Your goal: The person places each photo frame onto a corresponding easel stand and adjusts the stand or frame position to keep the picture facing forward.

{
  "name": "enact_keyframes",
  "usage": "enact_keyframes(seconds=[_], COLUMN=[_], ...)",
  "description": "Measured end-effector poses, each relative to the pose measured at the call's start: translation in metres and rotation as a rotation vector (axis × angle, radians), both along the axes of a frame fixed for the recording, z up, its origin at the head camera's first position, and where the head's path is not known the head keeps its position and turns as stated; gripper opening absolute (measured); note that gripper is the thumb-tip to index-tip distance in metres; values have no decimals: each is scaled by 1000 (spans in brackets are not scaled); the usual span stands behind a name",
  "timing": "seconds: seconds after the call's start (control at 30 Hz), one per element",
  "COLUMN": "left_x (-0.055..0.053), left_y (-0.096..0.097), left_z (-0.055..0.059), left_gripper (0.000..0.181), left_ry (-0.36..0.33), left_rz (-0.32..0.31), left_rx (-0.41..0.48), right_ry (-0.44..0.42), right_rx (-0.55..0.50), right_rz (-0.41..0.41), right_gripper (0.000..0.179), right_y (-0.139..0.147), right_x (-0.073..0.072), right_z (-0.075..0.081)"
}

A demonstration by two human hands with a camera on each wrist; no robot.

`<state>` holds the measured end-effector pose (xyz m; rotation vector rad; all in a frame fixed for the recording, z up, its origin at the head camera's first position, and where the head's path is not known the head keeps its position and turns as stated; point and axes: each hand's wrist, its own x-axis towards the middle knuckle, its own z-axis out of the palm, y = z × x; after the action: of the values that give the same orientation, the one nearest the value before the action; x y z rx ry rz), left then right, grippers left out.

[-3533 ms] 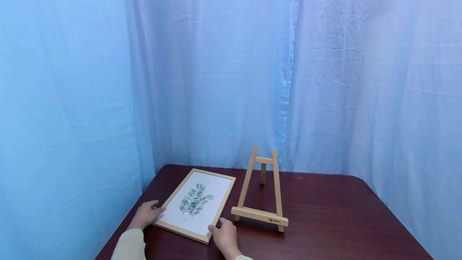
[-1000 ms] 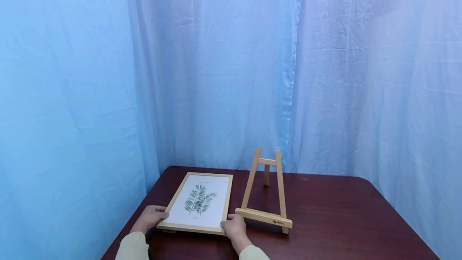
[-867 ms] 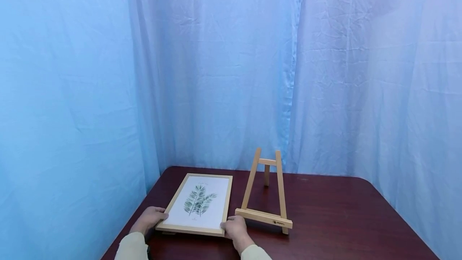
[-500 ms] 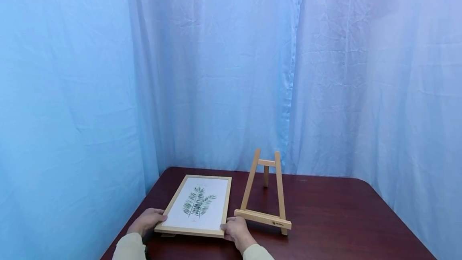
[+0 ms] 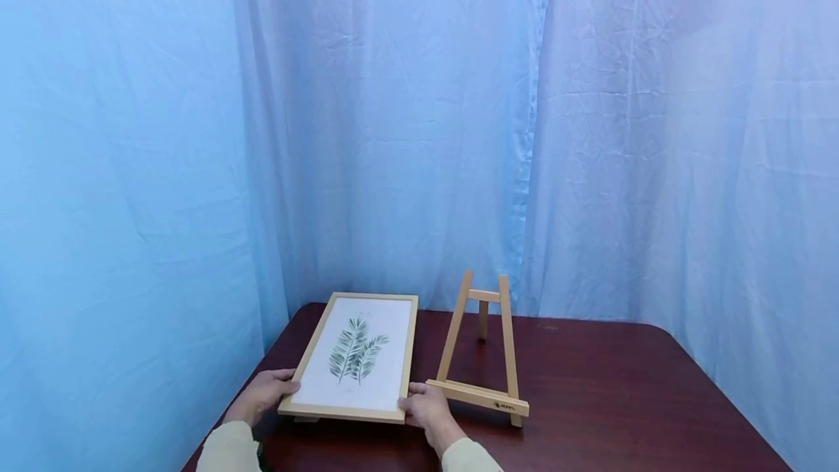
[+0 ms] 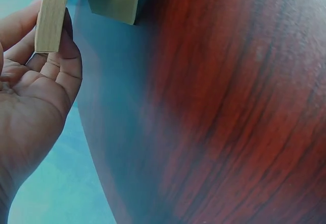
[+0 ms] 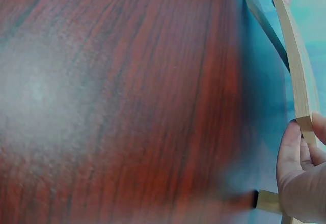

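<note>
Framed print: the light-wood frame with green leaf sprigs on white [image 5: 350, 355] is between the two hands, over the left part of the tabletop, tilted with its picture side up and its near edge clear of the wood
Rear panel: a flat piece [image 6: 113, 0] stands out behind the frame in both wrist views, probably its stand, though it is cropped and dim there
Left hand: the left hand [image 5: 265, 392] pinches the near left corner, thumb on the front and curled fingers behind, nearly closed round the thin edge
Right hand: the right hand [image 5: 427, 410] grips the near right corner the same way, thumb in front and bent fingers at the back
Easel: a small wooden easel [image 5: 508, 341] stands upright just to the right of the frame, its ledge [image 5: 477, 397] bearing a dark mark near the right end, its left end near the right hand
Sleeves: pale cuffs [image 5: 226, 450] cover both forearms
Table: dark red-brown tabletop [image 5: 603, 384] with streaked grain and rounded far corners
Curtains: light blue cloth [image 5: 406, 130] hangs in folds behind and at both sides
</note>
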<state>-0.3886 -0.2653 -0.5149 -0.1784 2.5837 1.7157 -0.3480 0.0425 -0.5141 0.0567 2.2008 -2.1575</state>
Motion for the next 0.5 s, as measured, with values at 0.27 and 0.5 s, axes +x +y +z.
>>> enact_keyframes(seconds=[0.27,0.5], left_x=[-1,0], left_y=[-1,3], left_z=[8,14], left_gripper=[55,58], left_ry=[34,48], left_rz=[8,17], left_rx=[56,72], right_ry=[95,134], right_rx=[-31,14], right_rz=[17,16], right_gripper=[45,49], right_y=[3,7], right_x=[-5,-8], right_z=[9,19])
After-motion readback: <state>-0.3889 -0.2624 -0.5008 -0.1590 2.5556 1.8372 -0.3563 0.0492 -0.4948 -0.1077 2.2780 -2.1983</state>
